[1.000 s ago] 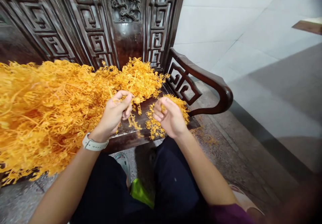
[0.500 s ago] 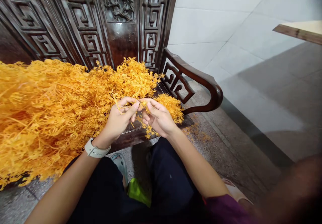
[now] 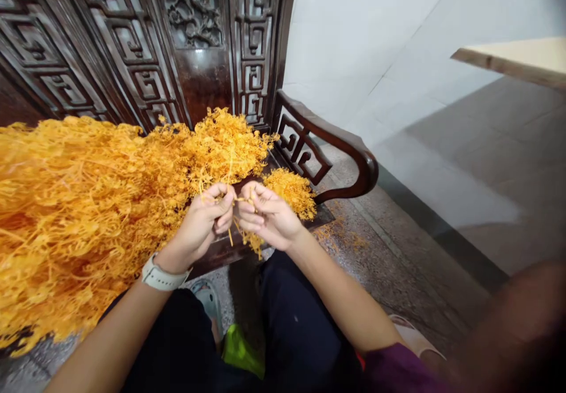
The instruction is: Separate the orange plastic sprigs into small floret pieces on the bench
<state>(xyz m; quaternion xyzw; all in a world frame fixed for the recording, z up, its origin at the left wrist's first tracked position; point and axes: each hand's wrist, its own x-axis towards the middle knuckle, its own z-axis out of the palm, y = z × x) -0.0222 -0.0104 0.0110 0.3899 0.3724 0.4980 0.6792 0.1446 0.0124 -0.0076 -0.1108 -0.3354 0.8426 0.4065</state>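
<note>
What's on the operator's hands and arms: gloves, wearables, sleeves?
No gloves: the left hand and right hand are bare, and both forearms are uncovered. A pale off-white watch with a matching strap sits on the left wrist. A dark purple sleeve with a thin red edge shows at the lower right.

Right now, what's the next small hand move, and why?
Probably ease the hands slightly apart. The left hand and right hand are close together, pinching what look like the same thin orange strands at their fingertips. The large orange heap lies right against the left hand, so a slow, small pull seems least likely to snag it.
</note>
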